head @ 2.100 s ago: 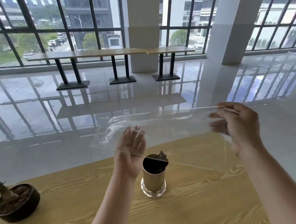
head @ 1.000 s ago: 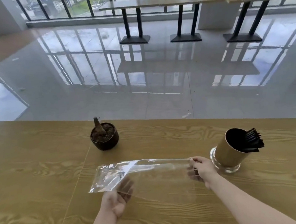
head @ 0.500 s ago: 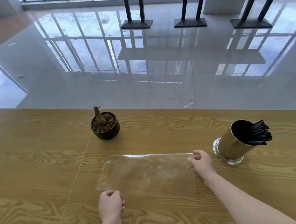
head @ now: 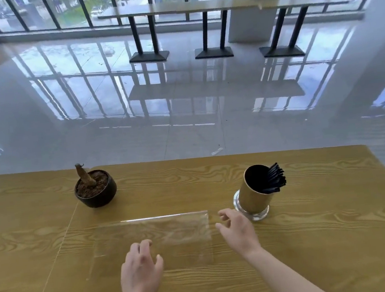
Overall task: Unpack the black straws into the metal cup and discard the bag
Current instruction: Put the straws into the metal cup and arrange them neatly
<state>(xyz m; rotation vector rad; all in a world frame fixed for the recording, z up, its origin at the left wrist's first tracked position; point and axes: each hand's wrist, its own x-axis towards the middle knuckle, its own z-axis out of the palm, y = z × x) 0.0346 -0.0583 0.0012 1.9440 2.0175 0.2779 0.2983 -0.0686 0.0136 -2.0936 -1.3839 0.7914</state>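
The left hand [head: 140, 271] lay palm-down, fingers relaxed, tips on the clear bag [head: 171, 232], which lay flat on the table [head: 336, 238]. The right hand [head: 238, 232], fingers spread and holding nothing, was beside the bag's right edge. Straws [head: 275, 179] stood in the cup [head: 253, 199].

So the table [head: 336, 238] is a yellowish wood-grain top with a thin seam [head: 62, 240] running front to back on its left side. Three things sit on it. A clear plastic bag [head: 172, 237] lies flat near the front. A gold metal cup [head: 253, 199] stands upright just off the bag's right end. A small dark pot [head: 96, 192] of soil sits farther back on the left, well apart from the cup.
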